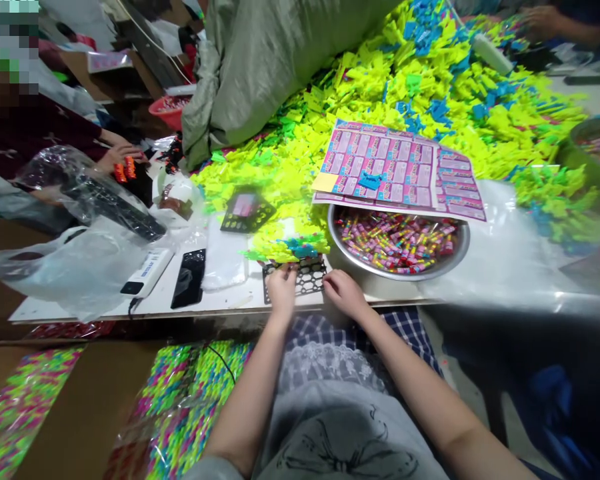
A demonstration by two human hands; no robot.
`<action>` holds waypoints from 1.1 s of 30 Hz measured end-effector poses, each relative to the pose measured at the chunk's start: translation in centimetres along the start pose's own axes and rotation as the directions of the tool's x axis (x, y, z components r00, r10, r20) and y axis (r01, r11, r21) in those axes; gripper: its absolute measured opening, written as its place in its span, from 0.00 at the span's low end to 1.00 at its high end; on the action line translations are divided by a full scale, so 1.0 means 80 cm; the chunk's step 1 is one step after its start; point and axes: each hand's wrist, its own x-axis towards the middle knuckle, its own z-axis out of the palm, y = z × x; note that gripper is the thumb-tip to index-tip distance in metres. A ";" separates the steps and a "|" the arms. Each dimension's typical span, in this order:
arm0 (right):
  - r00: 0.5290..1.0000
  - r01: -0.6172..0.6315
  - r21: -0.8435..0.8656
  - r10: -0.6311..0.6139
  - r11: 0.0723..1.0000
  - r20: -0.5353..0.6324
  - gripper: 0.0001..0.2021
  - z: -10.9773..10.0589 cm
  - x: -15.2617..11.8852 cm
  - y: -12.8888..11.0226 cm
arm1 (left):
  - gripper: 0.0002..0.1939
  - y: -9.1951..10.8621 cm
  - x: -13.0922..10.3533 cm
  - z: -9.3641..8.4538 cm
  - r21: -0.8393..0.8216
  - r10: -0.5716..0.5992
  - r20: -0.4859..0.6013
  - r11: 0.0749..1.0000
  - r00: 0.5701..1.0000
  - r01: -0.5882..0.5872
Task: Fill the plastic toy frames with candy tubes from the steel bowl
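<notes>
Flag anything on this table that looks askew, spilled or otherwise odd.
The printed sheets lie askew, overlapping the metal bowl, with a stray blue piece on top. Loose yellow pieces heap across the table, perhaps deliberately.

Looks like a small assembly workshop. Your table [250, 303] carries heaped plastic pieces [280, 180]; packed cartons [85, 413] sit below.

No word, brand or number can be read with certainty. Rows of lettering on the pink, white and blue printed sheets [397, 160] are too small and blurred, and the dark characters along the white device [153, 267] on the tabletop [155, 308] are illegible too.
</notes>
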 end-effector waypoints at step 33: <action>0.930 -0.344 -0.716 0.326 0.608 -0.170 0.09 -0.260 0.076 0.018 | 0.13 -0.007 0.017 -0.005 0.251 0.172 0.078 0.950 0.982 -0.186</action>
